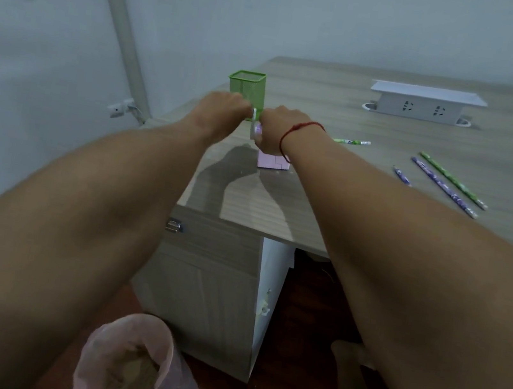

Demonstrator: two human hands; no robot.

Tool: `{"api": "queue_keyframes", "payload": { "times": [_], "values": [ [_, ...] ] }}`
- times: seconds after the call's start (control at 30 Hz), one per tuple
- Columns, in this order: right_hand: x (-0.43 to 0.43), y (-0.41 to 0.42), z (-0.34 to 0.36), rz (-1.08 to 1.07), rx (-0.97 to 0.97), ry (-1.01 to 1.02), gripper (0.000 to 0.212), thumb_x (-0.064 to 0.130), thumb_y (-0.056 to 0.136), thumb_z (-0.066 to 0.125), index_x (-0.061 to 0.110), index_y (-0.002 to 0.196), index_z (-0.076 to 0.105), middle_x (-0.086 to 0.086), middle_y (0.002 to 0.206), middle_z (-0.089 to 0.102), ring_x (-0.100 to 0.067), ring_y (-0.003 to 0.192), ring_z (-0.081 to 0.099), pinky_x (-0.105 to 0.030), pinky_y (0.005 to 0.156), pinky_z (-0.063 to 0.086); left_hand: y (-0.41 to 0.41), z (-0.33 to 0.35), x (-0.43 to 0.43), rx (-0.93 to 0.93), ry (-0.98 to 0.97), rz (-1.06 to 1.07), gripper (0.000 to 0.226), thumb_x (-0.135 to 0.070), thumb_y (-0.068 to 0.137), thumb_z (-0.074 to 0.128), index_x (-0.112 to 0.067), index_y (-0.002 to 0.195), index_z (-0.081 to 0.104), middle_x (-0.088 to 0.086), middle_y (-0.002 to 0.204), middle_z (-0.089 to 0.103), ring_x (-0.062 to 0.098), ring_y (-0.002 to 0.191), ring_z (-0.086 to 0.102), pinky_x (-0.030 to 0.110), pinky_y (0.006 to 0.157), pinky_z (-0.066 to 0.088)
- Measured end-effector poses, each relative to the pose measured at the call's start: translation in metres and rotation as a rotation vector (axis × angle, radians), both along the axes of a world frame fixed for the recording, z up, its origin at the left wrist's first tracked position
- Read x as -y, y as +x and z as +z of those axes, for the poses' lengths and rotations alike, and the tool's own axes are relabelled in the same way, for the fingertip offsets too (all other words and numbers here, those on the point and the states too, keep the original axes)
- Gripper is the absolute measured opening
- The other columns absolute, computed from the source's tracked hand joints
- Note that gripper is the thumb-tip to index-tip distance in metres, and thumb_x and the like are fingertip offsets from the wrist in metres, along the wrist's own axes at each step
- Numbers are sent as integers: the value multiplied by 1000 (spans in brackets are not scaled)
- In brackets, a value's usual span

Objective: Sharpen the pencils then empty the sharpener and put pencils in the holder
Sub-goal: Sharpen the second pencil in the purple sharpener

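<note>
One boxy pink sharpener, mesh holder

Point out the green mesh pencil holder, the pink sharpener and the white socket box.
green mesh pencil holder [248, 87]: head view, front wall.
pink sharpener [268, 162]: head view, base.
white socket box [423, 109]: head view, front face.
</note>
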State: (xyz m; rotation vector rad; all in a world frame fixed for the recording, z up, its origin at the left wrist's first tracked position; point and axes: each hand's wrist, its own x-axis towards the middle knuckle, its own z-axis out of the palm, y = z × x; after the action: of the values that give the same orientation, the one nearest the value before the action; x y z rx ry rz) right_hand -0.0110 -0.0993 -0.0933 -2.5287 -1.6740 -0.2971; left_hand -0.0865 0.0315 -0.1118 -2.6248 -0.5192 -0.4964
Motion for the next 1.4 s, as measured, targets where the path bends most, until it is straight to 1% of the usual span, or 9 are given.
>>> {"api": "queue_keyframes", "payload": {
  "times": [0.23,0.43,0.6,0.67,0.73,0.9,1.0,1.23,1.4],
  "values": [
    [0,-1,4,-21,5,25,35,20,97,43,8,129,52,-16,131,56,-34,119,56,-38,95,46,-5,-3,8,160,-4,-36,18,-4,93,44,-4,105,58,23,98,66,42,90,64,46,68,49],
    [0,-3,1,-43,3,-9,30,21,95,47,6,117,61,-15,122,63,-33,112,61,-34,86,48,-22,-22,33,248,-119,-87,18,-7,94,42,-3,106,55,24,96,66,43,85,62,49,68,50],
    [-1,-6,3,-40,11,-2,31,23,96,45,4,116,59,-17,119,62,-34,107,62,-34,80,46,-32,-25,42,212,-153,-92,20,-14,98,37,-3,102,54,24,92,64,44,79,59,44,62,42],
    [-1,-6,4,-39,11,-2,30,22,95,47,4,115,59,-17,117,63,-32,96,61,-33,78,46,-36,-25,45,214,-182,-88,26,-19,100,35,-3,103,55,25,90,65,45,78,58,43,61,38],
    [-1,-8,4,-38,9,0,28,20,94,49,4,114,60,-16,115,64,-29,87,56,-32,75,44,-39,-23,46,189,-206,-102,27,-20,100,35,-3,103,56,25,88,65,45,77,59,44,62,41],
    [0,-8,-1,-42,2,-8,29,19,93,50,5,116,60,-16,118,63,-32,107,62,-33,79,45,-39,-20,48,109,-263,-101,30,-23,100,37,-3,103,59,25,88,66,42,77,61,48,68,49],
    [1,-7,-1,-37,-1,-2,30,20,95,45,6,117,60,-15,119,62,-32,107,61,-33,81,45,-38,-28,52,-14,-209,-10,24,-16,99,41,-1,108,58,23,95,65,40,85,63,46,75,49],
    [-4,-12,-3,-6,5,23,31,19,97,44,7,122,57,-15,123,60,-32,111,59,-34,87,46,-38,-44,51,-42,-344,100,26,-15,98,43,1,100,63,22,100,66,37,91,63,41,77,47],
    [-5,-7,-1,-10,12,31,30,19,97,43,9,120,59,-14,122,61,-31,110,60,-32,84,45,-25,-41,36,-93,-378,148,24,-13,96,44,2,97,63,24,101,66,38,92,62,42,80,48]
  ]
}}
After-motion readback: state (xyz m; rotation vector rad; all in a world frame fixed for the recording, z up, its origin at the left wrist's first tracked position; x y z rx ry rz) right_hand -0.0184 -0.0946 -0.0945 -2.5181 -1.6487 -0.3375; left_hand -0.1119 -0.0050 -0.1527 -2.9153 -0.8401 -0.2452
